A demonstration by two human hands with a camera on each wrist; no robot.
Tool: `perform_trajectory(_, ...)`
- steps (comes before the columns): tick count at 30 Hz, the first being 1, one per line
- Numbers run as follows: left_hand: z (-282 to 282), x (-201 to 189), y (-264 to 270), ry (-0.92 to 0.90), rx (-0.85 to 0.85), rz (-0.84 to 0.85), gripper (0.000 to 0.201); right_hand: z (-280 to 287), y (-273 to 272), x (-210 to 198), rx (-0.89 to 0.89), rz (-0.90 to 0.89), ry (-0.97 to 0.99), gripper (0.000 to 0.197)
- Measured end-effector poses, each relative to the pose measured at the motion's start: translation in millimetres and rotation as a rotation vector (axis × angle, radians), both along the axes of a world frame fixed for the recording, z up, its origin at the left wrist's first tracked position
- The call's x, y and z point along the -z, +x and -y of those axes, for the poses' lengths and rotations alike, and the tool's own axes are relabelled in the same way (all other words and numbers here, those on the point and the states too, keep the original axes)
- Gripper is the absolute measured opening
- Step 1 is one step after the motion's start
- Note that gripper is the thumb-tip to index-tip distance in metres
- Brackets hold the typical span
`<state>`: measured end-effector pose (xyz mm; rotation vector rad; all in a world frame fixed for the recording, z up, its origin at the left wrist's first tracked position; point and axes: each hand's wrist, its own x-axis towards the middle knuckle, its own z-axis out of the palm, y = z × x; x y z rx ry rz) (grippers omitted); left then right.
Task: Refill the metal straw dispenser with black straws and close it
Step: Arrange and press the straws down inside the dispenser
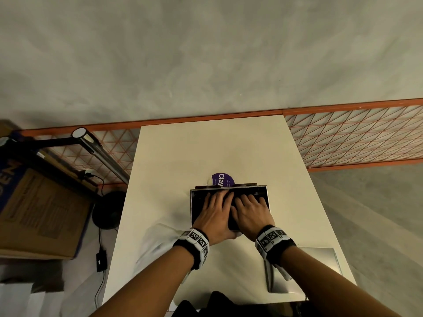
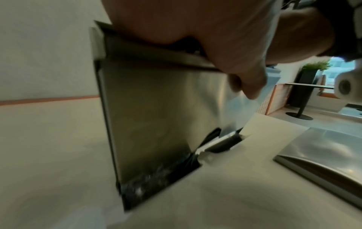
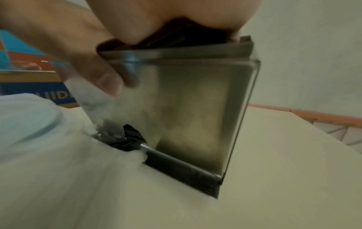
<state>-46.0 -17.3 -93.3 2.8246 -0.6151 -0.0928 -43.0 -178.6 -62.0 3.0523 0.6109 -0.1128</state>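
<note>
The open-topped metal straw dispenser [image 1: 191,202] [image 2: 156,116] [image 3: 195,108] stands on the white table [image 1: 206,152]. It is filled with black straws [image 1: 198,211] [image 3: 166,40]. Both hands lie side by side on top of the straws with fingers straight: my left hand [image 1: 217,202] on the left half, my right hand [image 1: 249,203] on the right. The left thumb [image 2: 252,86] [image 3: 109,82] hangs down the dispenser's front wall. Black straws also show in the slot at the base [image 2: 156,178] [image 3: 186,173]. The metal lid [image 1: 304,268] [image 2: 323,151] lies on the table near the right forearm.
A clear plastic bag [image 1: 155,245] [image 3: 25,120] lies on the table by the left wrist. A purple round sticker [image 1: 223,179] sits behind the dispenser. An orange mesh rail [image 1: 354,133] runs behind the table. A cardboard box [image 1: 41,209] and a lamp [image 1: 100,154] stand to the left.
</note>
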Motion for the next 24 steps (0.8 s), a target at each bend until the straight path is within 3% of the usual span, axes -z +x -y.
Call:
perform_trajectory(4, 3, -4, 11, 0.098, 0.017, -0.157, 0.131, 6, -2, 3, -0.056, 0.097, 0.069, 0.03)
perform_trajectory(7, 2, -6, 13, 0.119, -0.012, -0.185, 0.119, 7, 4, 3, -0.066, 0.091, 0.055, 0.026)
perform_trajectory(12, 1, -6, 10, 0.058, -0.072, -0.094, 0.087, -8, 24, -24, -0.09, -0.067, -0.054, 0.023)
perform_trajectory(19, 2, -4, 2, 0.051, -0.062, -0.077, 0.091, -27, 52, -27, -0.057, -0.405, 0.072, 0.034)
perform_trajectory(24, 2, 1, -5, 0.041, -0.07, -0.067, 0.092, -24, 58, -21, -0.036, -0.462, 0.111, 0.04)
